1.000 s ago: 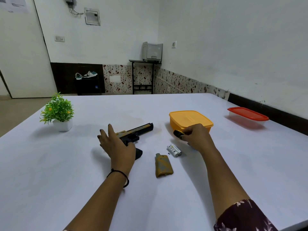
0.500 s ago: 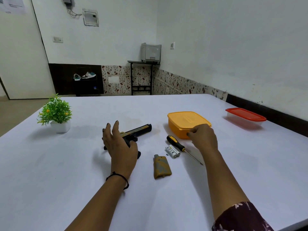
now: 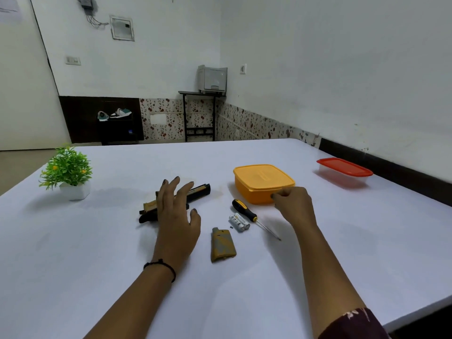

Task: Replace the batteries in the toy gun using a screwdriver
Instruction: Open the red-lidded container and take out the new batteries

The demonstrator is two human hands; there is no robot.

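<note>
The black and gold toy gun [image 3: 198, 189] lies on the white table [image 3: 97, 253], mostly under my left hand [image 3: 176, 216], which hovers or rests on it with fingers spread. The gold battery cover [image 3: 222, 244] lies detached nearer me. Beside it lie two white batteries [image 3: 238, 222], a tiny dark screw [image 3: 230, 226] and a black-and-yellow screwdriver [image 3: 243, 209]. My right hand [image 3: 296, 206] has its fingers curled at the near right corner of the closed orange box [image 3: 261, 177], at the lid's edge.
A small green plant in a white pot [image 3: 69, 172] stands at the table's left. A clear container with a red lid [image 3: 344, 168] sits at the far right near the wall. The table's near right edge drops off by my right sleeve.
My right hand put the screwdriver down beside the batteries and moved up to the orange box's corner. My left hand shifted slightly over the gun, and the gun turned a little.
</note>
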